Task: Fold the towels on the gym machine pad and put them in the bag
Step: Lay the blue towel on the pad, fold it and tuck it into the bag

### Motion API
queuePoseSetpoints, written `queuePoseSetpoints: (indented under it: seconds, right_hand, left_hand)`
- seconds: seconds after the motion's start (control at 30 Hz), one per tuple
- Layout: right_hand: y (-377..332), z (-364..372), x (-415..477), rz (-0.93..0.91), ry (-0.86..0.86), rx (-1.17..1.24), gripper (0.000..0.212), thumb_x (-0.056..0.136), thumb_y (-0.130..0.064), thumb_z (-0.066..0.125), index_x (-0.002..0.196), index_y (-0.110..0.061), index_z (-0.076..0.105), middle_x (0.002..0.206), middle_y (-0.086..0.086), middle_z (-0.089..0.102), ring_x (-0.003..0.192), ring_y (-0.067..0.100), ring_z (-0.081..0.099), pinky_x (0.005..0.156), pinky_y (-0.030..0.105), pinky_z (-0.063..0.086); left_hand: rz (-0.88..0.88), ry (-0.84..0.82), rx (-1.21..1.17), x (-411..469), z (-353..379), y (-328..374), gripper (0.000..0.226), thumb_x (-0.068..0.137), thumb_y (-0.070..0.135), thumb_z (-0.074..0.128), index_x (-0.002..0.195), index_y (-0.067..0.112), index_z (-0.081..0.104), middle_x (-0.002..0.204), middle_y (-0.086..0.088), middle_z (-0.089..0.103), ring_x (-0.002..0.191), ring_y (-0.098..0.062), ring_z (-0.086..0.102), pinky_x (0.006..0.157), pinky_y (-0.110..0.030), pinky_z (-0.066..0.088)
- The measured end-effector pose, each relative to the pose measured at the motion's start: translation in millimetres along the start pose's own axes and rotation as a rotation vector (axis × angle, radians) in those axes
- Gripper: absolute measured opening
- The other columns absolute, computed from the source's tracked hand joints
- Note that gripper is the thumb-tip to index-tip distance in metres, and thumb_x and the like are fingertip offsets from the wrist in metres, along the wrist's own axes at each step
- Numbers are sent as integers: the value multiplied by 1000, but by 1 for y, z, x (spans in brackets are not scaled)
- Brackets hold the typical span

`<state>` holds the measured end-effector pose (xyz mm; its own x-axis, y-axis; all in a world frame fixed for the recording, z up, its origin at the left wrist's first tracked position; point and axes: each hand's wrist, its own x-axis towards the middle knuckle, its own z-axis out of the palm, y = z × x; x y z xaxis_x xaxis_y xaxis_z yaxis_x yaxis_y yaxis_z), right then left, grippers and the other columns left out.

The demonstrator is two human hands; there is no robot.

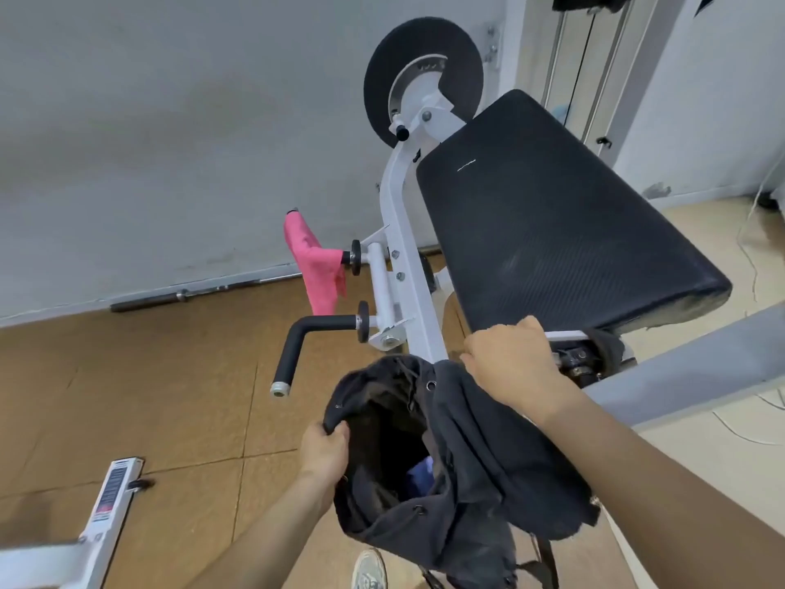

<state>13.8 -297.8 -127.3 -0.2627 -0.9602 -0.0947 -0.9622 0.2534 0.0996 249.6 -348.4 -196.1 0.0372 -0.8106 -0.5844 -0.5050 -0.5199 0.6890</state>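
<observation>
Head camera: a person stands at a gym machine (397, 223), holding a dark bag (471, 457) open just below the near edge of its black pad (552, 218). The left hand (325, 450) grips the bag's left rim, fingers curled round the cloth. The right hand (509, 363) is curled over the far rim, just beside the pad's edge, and appears to hold it too. Something blue (418, 474), likely a folded towel, shows deep inside the bag. A pink towel (316, 265) hangs from a handle on the machine's left side, up and to the left of the bag's mouth, its length drooping toward the floor. It is well apart from both hands, the left one nearer. Fetching it would probably mean one hand letting go of the bag.
</observation>
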Motion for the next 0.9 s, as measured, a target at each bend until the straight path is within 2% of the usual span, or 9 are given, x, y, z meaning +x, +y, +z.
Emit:
queuePoseSetpoints:
  seconds: [0.1,0.17,0.23,0.33,0.4,0.53,0.63,0.77,0.9]
  right_hand:
    - [-15,11,-10,-87,34,109,41,94,-59,38,108,-26,57,101,-1,61,97,24,56,80,41,33]
    - [-27,21,-15,-57,-105,164,64,87,-68,44,135,-27,40,121,5,55,111,29,54,90,46,39]
    - [-35,31,-14,33,-234,243,78,84,-62,54,145,-27,21,129,9,49,111,32,56,91,46,42]
    - [-42,45,-8,106,-156,366,61,87,-35,58,138,-20,28,114,8,56,91,30,63,73,37,48]
    - [-44,48,-4,152,-82,488,55,88,-26,57,136,-19,32,106,5,59,88,28,64,67,36,53]
    - [-53,53,9,229,-9,545,54,95,-32,50,144,-21,30,119,6,51,105,25,56,78,36,50]
    - [-67,66,15,256,-54,380,51,95,-44,44,139,-21,37,115,7,47,106,25,51,79,36,48]
    - [-75,68,33,345,-161,282,48,93,-52,43,133,-25,39,117,8,44,107,28,51,73,37,44]
    - [-82,66,53,424,-263,323,46,89,-39,51,132,-29,37,117,7,45,103,29,54,70,37,45]
  left_hand:
    - [248,-12,65,-3,6,27,14,99,25,49,100,18,60,92,-7,67,86,-24,64,76,-39,52]
    - [371,-5,73,-3,10,51,14,98,26,48,94,21,60,90,-4,66,85,-22,63,78,-41,51]
    - [426,31,25,4,5,69,14,99,28,47,95,23,60,91,-3,67,87,-20,63,80,-41,51]
    - [454,124,-83,23,-16,85,22,98,29,47,97,11,59,95,-18,65,82,-23,60,77,-43,51]
    - [452,175,-105,41,-31,94,23,97,29,49,94,7,56,91,-20,63,78,-28,58,71,-42,48]
    - [457,129,46,77,-45,96,8,93,23,57,98,18,54,94,-5,66,86,-26,63,78,-42,52]
    - [453,12,368,104,-33,68,29,92,17,60,118,18,47,102,-2,65,92,-26,62,80,-38,51]
    - [379,-124,554,141,-12,25,33,92,18,58,121,17,42,106,-8,67,99,-34,63,81,-40,51]
    - [338,-280,435,160,1,10,31,96,13,51,127,13,47,117,-9,64,109,-33,60,76,-29,41]
